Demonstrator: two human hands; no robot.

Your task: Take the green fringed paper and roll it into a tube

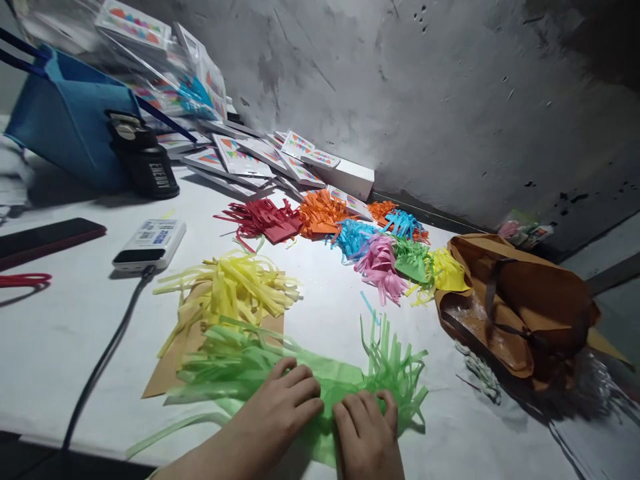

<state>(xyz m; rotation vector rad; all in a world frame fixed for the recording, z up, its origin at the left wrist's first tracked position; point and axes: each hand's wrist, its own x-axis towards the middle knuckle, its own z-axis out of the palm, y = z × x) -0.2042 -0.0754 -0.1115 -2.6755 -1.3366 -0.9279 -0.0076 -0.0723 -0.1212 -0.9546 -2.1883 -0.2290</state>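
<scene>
A sheet of green tissue paper [345, 380] with fringed ends lies flat at the front of the table. My left hand [285, 407] rests on its middle, fingers curled down onto the paper. Just to the right, my right hand [367, 430] also has bent fingers on the paper, near its fringed right end. Both thumbs are mostly hidden. Behind the green sheet, and partly under its left fringe, lies a bunch of yellow tissue fringe [240, 287] on a piece of brown paper [170, 367].
Tassel bundles, including a red one [270, 217] and a pink one [383, 263], line the back. Flat printed packs [243, 157] pile against the wall. A brown bag [530, 300] stands right; a black bottle [143, 157], power bank [150, 243], cable [107, 360] and phone [50, 240] lie left.
</scene>
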